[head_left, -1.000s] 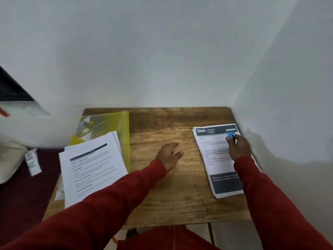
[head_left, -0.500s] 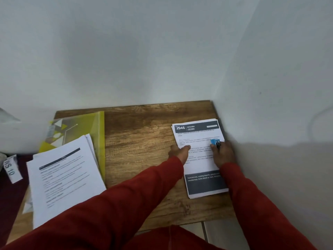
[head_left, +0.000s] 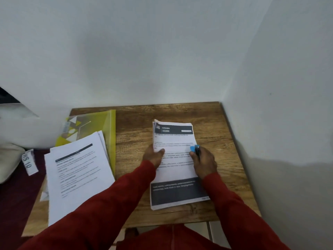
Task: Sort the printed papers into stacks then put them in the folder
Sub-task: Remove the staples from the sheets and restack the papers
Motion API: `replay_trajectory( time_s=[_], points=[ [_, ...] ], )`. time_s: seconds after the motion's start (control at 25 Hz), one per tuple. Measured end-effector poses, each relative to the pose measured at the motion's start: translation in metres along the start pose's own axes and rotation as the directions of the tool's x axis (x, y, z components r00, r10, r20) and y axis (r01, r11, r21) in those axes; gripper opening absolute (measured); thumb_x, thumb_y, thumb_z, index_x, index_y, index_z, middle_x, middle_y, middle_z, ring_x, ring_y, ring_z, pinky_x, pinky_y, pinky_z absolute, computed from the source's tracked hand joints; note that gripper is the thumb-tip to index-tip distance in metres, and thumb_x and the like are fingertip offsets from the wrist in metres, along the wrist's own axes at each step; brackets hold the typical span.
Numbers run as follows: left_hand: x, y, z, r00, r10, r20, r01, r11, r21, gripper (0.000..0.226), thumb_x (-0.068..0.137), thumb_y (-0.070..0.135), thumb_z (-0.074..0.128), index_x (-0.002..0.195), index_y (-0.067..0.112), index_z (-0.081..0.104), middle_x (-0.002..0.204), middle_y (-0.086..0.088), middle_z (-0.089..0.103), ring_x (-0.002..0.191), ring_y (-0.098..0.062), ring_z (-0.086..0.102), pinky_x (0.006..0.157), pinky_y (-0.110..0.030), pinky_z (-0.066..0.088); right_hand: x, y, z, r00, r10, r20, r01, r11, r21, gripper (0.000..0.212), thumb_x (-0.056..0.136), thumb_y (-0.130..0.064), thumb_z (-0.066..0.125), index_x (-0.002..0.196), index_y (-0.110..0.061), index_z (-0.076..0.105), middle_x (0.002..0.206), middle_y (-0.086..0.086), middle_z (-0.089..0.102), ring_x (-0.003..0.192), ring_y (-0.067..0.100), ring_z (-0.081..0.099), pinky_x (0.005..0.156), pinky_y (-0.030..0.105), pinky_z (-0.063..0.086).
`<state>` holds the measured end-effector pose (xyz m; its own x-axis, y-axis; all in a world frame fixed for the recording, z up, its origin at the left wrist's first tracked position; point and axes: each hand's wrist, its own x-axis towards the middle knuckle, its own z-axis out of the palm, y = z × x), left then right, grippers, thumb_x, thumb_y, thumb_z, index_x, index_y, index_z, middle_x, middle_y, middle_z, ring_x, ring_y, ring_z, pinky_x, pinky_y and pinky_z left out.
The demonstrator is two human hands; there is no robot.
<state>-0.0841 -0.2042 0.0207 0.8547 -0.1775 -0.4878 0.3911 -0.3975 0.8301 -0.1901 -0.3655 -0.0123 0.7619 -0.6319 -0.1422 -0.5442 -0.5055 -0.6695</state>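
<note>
A stack of printed papers with a dark header and dark footer band lies on the right half of the wooden table. My left hand grips its left edge, thumb on top, and the far left corner is lifted and curled. My right hand rests on the stack's right edge and holds a small blue and black object. A second stack of printed papers lies at the left, overlapping a yellow translucent folder.
White walls close in behind and on the right of the table. A white tag reading "WS 10" and a pale cushion lie on a dark red surface to the left. My red sleeves cross the table's front edge.
My left hand came across from the bare table and took hold of the right stack's left edge. The stack has slid toward the table's middle and its far left corner has risen.
</note>
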Motion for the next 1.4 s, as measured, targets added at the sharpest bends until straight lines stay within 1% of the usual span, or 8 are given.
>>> replay_trajectory(
  time_s=[0.08, 0.24, 0.4, 0.52, 0.64, 0.92, 1.04, 1.4],
  points=[
    [0.006, -0.007, -0.044, 1.000, 0.014, -0.022, -0.015, 1.000, -0.023, 0.029, 0.089, 0.009, 0.065, 0.118, 0.008, 0.062, 0.116, -0.011, 0.067, 0.104, -0.029, 0.064, 0.095, -0.041, 0.050, 0.007, 0.000, -0.008, 0.998, -0.017, -0.060, 0.017, 1.000, 0.003, 0.036, 0.094, -0.034, 0.055, 0.120, -0.010, 0.059, 0.118, 0.014, 0.060, 0.110, 0.032, 0.055, 0.094, 0.043, 0.046],
    [0.012, -0.017, -0.113, 0.998, -0.015, -0.060, 0.008, 0.994, -0.108, 0.039, 0.085, 0.014, 0.072, 0.121, 0.010, 0.060, 0.118, -0.010, 0.068, 0.103, -0.030, 0.066, 0.097, -0.049, 0.050, 0.021, 0.012, -0.024, 0.999, 0.035, -0.030, -0.044, 0.913, -0.406, 0.046, 0.092, -0.034, 0.059, 0.133, -0.013, 0.054, 0.127, 0.019, 0.050, 0.115, 0.039, 0.047, 0.098, 0.046, 0.040],
    [0.004, -0.012, -0.140, 1.000, 0.008, 0.003, -0.007, 0.980, -0.197, 0.018, 0.086, 0.012, 0.071, 0.101, 0.019, 0.066, 0.111, -0.012, 0.071, 0.099, -0.033, 0.068, 0.094, -0.054, 0.051, 0.020, 0.002, -0.025, 0.996, 0.091, -0.017, -0.088, 0.884, -0.460, 0.052, 0.090, -0.038, 0.059, 0.137, -0.019, 0.050, 0.137, 0.020, 0.042, 0.125, 0.041, 0.037, 0.106, 0.051, 0.031],
    [-0.003, -0.002, -0.145, 0.998, 0.049, 0.048, -0.034, 0.960, -0.278, 0.016, 0.084, 0.013, 0.072, 0.098, 0.019, 0.067, 0.105, -0.010, 0.073, 0.094, -0.032, 0.070, 0.091, -0.054, 0.053, 0.007, -0.039, -0.018, 1.000, -0.006, -0.010, 0.006, 0.998, -0.065, 0.060, 0.090, -0.047, 0.061, 0.141, -0.022, 0.044, 0.144, 0.013, 0.043, 0.132, 0.034, 0.038, 0.108, 0.050, 0.031],
    [-0.011, 0.023, -0.146, 0.982, 0.187, 0.034, -0.165, 0.928, -0.334, 0.015, 0.085, 0.011, 0.071, 0.099, 0.017, 0.068, 0.105, -0.011, 0.073, 0.088, -0.026, 0.072, 0.081, -0.043, 0.058, -0.012, -0.110, -0.012, 0.953, -0.078, 0.292, -0.114, 0.801, 0.587, 0.065, 0.084, -0.043, 0.071, 0.140, -0.027, 0.043, 0.129, -0.001, 0.061, 0.112, 0.019, 0.063, 0.094, 0.041, 0.052],
    [-0.031, 0.051, -0.147, 0.856, 0.503, -0.119, -0.514, 0.801, -0.306, 0.027, 0.090, 0.017, 0.065, 0.113, 0.003, 0.061, 0.101, -0.007, 0.071, 0.089, -0.013, 0.070, 0.069, -0.025, 0.058, -0.025, -0.154, -0.002, 0.971, -0.203, -0.124, 0.230, 0.667, 0.709, 0.026, 0.090, -0.012, 0.067, 0.113, -0.021, 0.061, 0.109, -0.001, 0.070, 0.098, 0.010, 0.068, 0.080, 0.026, 0.057],
    [-0.034, 0.022, -0.134, 0.881, 0.466, -0.082, -0.470, 0.844, -0.259, 0.029, 0.090, 0.021, 0.066, 0.117, 0.011, 0.061, 0.101, 0.003, 0.071, 0.090, -0.008, 0.069, 0.067, -0.018, 0.055, -0.037, -0.131, 0.019, 0.984, -0.152, -0.089, 0.170, 0.688, 0.706, 0.026, 0.091, -0.014, 0.065, 0.108, -0.032, 0.058, 0.110, -0.005, 0.068, 0.100, 0.009, 0.066, 0.083, 0.030, 0.056],
    [-0.019, -0.007, -0.122, 0.888, 0.459, -0.022, -0.453, 0.869, -0.200, 0.028, 0.094, 0.030, 0.058, 0.119, 0.016, 0.059, 0.112, -0.002, 0.068, 0.103, -0.016, 0.066, 0.083, -0.032, 0.058, -0.040, -0.109, 0.031, 0.991, -0.088, -0.101, 0.133, 0.715, 0.686, 0.025, 0.094, -0.013, 0.060, 0.118, -0.013, 0.059, 0.110, -0.004, 0.068, 0.101, 0.006, 0.064, 0.085, 0.023, 0.054]
  ],
)
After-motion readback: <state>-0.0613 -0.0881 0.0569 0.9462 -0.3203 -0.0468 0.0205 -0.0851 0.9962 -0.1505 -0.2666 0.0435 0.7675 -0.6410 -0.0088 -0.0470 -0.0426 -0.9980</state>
